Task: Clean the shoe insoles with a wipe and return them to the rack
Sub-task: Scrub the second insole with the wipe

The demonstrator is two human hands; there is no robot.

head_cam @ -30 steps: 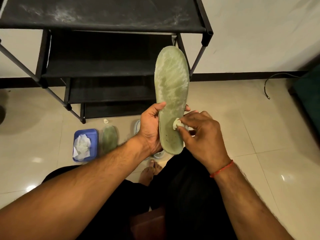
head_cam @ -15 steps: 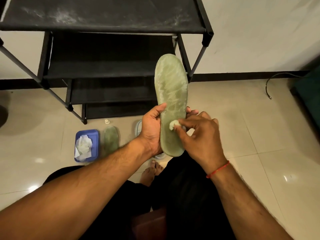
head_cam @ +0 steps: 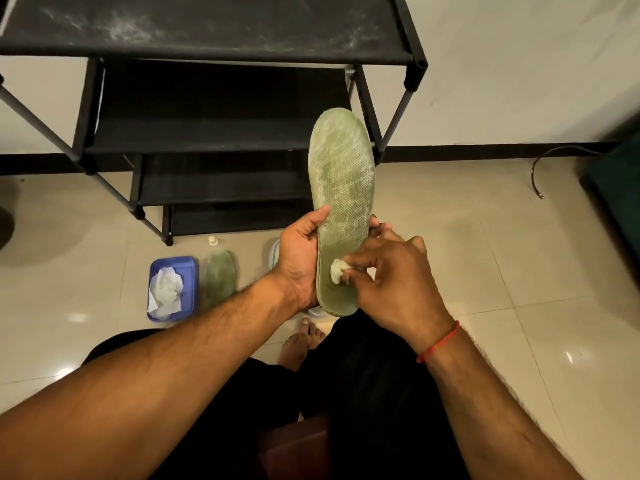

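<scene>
1. Insole [head_cam: 341,188]: green, held upright in front of rack [head_cam: 214,133], heel end down; gripped low by left hand [head_cam: 298,261], thumb on front edge, fingers curled behind.
2. Wipe [head_cam: 337,270]: small wad, pinched in fingertips of right hand [head_cam: 391,285], pressed against heel area.
3. Advised method: short firm strokes from heel toward toe; brace from behind against flexing; turn wad once soiled.
4. Second insole [head_cam: 220,275]: on floor beside blue tray [head_cam: 173,259], not yet racked.

Ahead: I see the rack [head_cam: 207,26] just behind the insole [head_cam: 341,181] tip.
Lower left: tray [head_cam: 173,261], second insole [head_cam: 220,275] on floor [head_cam: 485,244].
Right: open floor.
</scene>
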